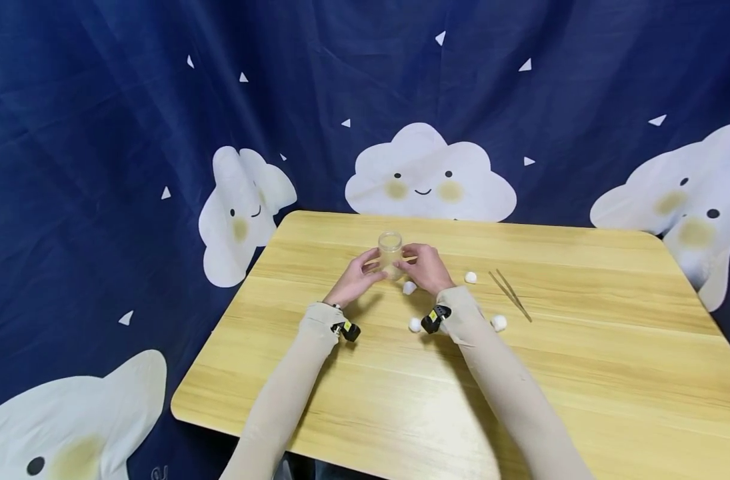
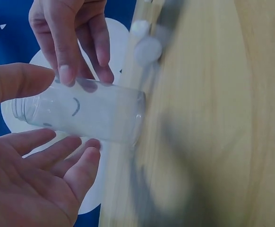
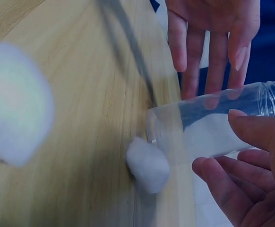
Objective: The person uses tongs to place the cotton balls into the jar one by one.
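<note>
A clear, lidless jar (image 1: 391, 257) stands upright on the table between both hands. My right hand (image 1: 427, 268) holds its right side, thumb on the near wall and fingers round the other side. My left hand (image 1: 354, 277) is spread beside the jar's left side; in the left wrist view its thumb and fingers (image 2: 76, 175) stand around the jar with a gap showing. A white cotton ball (image 3: 148, 165) lies close to the jar's base, under the right hand. Another cotton ball (image 1: 415, 325) lies nearer me, by the right wrist.
Metal tweezers (image 1: 511, 295) lie on the wooden table (image 1: 611, 320) right of the right hand. More cotton balls sit nearby, one (image 1: 471, 277) behind the right wrist and one (image 1: 499, 323) beside the right forearm. A blue curtain (image 1: 317, 80) with printed clouds hangs behind the table.
</note>
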A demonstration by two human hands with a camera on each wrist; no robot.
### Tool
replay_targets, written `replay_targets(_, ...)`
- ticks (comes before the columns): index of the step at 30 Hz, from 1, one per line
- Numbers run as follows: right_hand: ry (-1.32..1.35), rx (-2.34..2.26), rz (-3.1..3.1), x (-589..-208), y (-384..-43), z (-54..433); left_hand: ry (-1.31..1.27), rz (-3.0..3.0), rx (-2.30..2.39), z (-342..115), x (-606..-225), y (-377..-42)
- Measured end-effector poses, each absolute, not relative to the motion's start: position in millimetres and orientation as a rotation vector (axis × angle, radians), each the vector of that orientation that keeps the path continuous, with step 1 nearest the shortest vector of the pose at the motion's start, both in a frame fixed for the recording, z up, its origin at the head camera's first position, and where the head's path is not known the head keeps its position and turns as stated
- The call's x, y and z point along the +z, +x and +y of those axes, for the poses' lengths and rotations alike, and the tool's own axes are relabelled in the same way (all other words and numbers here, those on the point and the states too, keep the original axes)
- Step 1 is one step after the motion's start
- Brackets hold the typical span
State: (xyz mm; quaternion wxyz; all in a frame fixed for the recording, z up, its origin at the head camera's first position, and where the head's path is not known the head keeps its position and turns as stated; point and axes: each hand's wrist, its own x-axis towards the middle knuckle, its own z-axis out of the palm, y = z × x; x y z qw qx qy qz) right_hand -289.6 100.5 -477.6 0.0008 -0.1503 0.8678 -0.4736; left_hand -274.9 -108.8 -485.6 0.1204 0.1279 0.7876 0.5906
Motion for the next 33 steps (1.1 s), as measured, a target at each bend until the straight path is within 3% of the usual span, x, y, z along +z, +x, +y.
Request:
replay_targets(11, -0.429, -1.474, 2.730, -458.9, -279.1, 120.0, 0.342, 2.318, 1.810, -105.4, -487.8, -291.2)
replay_targets(33, -0.141, -1.411, 3.013, -446.8, -232.6, 263.4, 0.321, 2.445, 1.850, -93.7, -501.8, -299.4)
